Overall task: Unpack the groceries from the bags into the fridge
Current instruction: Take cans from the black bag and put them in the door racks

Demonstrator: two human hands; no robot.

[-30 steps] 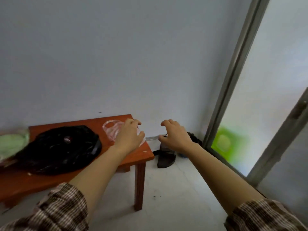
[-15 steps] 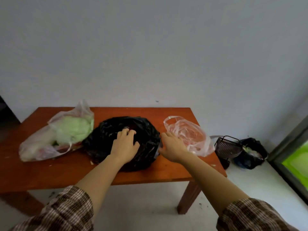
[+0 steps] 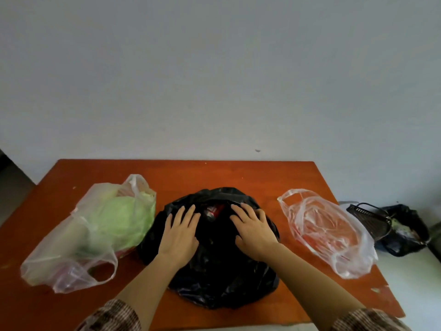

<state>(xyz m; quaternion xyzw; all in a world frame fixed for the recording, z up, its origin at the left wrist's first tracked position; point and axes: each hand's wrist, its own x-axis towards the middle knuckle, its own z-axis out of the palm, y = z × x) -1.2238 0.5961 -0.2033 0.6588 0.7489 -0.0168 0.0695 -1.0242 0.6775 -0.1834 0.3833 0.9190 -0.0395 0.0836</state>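
Three bags are lying on the desk [image 3: 214, 174]; both hands, left [image 3: 179, 231] and right [image 3: 253, 229], are pressing spread-fingered on the black bag [image 3: 214, 271], where something red, perhaps a can [image 3: 214, 210], is showing no legible writing.

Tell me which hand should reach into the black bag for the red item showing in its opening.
Right, narrowly. Both hands lie flat on the black bag, but the right hand has fingertips nearest the red item. The left hand is well placed to hold the opening apart.

Brown plaid sleeves [image 3: 112, 316] (pushed up), bare forearms.
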